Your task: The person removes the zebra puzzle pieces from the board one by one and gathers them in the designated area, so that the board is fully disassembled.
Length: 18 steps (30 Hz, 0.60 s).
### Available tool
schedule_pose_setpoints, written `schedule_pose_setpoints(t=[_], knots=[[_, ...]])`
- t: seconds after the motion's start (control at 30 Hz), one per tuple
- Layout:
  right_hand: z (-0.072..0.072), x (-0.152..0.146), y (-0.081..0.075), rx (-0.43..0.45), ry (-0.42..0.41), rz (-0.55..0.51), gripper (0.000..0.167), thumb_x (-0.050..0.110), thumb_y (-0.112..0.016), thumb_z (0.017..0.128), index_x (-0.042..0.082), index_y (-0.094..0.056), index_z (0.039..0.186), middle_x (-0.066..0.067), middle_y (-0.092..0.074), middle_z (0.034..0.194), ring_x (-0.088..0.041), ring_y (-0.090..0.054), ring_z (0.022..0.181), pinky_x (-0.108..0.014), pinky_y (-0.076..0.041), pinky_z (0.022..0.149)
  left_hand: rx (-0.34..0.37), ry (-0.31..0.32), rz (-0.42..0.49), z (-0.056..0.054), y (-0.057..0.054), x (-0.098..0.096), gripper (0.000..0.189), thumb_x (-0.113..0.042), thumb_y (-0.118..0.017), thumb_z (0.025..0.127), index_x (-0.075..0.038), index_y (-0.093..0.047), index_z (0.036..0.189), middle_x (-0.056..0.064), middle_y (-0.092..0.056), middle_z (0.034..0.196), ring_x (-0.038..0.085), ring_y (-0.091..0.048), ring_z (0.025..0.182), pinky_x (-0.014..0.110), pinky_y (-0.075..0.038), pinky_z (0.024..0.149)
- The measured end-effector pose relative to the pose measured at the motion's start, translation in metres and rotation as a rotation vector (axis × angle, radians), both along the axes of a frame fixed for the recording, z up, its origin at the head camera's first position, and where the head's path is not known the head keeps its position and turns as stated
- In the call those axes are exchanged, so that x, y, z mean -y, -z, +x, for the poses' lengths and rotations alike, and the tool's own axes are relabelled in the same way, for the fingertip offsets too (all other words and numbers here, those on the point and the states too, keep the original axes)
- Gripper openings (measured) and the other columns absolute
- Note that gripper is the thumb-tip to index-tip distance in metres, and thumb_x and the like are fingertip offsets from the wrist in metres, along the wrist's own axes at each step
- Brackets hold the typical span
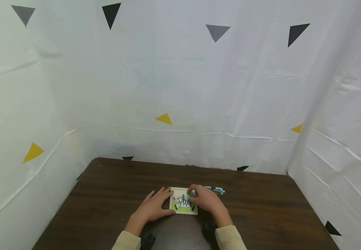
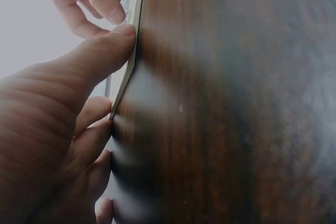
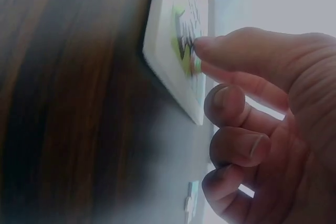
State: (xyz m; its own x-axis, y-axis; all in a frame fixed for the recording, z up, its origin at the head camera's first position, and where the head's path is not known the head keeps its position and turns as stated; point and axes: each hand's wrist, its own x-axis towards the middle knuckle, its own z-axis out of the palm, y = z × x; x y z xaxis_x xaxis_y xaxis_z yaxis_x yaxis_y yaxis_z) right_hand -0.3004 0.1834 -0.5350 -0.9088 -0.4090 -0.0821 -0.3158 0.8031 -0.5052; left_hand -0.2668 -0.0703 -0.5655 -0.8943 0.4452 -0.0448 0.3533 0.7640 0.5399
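Observation:
A small square jigsaw board (image 1: 178, 192) with a pale frame lies on the table, its zebra picture (image 1: 183, 204) partly filled in on green ground. My left hand (image 1: 153, 207) rests at the board's left side, thumb by the near left corner and fingertips along the far left edge. In the left wrist view, the left thumb (image 2: 100, 53) touches the board's rim. Over the board's right part, my right hand (image 1: 207, 200) pinches a small blue-green puzzle piece (image 1: 191, 194) between thumb and index finger, mostly hidden by the fingers. Its other fingers are curled.
Beyond the right hand, a loose puzzle piece (image 1: 219, 191) lies on the dark wood table (image 1: 127, 184). Another loose piece (image 1: 208, 187) shows partly behind the knuckles. White sheeting (image 1: 180, 80) with coloured triangles closes in the back and sides.

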Motion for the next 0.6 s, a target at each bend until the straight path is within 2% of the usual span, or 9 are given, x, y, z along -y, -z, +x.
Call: schedule_pose_setpoints(t=[0.17, 0.3, 0.6], knots=[[0.0000, 0.0055, -0.0023, 0.011, -0.006, -0.019, 0.017, 0.029, -0.068, 0.093, 0.020, -0.067, 0.107, 0.004, -0.056, 0.075, -0.016, -0.052, 0.061, -0.035, -0.042, 0.053, -0.009, -0.006, -0.001, 0.0000, -0.0004, 0.0002, 0.089, -0.072, -0.061, 0.081, -0.023, -0.039, 0.153, 0.000, -0.028, 0.159, 0.027, -0.020, 0.148, 0.059, -0.009, 0.116], [-0.0032, 0.0072, -0.0038, 0.058, -0.021, -0.041, 0.017, 0.026, -0.068, 0.094, 0.016, -0.065, 0.106, 0.001, -0.056, 0.076, -0.017, -0.051, 0.061, -0.035, -0.042, 0.052, -0.005, -0.009, -0.007, -0.0008, -0.0022, 0.0003, 0.088, -0.071, -0.061, 0.082, -0.023, -0.039, 0.153, -0.001, -0.028, 0.160, 0.026, -0.019, 0.148, 0.059, -0.009, 0.117], [-0.0092, 0.0048, -0.0067, 0.165, -0.084, -0.103, 0.015, 0.016, -0.067, 0.094, 0.007, -0.060, 0.103, -0.003, -0.058, 0.081, -0.016, -0.053, 0.065, -0.033, -0.044, 0.055, 0.022, -0.012, 0.000, 0.0012, 0.0010, -0.0016, 0.088, -0.072, -0.061, 0.081, -0.025, -0.039, 0.153, -0.002, -0.027, 0.160, 0.025, -0.019, 0.148, 0.058, -0.009, 0.117]])
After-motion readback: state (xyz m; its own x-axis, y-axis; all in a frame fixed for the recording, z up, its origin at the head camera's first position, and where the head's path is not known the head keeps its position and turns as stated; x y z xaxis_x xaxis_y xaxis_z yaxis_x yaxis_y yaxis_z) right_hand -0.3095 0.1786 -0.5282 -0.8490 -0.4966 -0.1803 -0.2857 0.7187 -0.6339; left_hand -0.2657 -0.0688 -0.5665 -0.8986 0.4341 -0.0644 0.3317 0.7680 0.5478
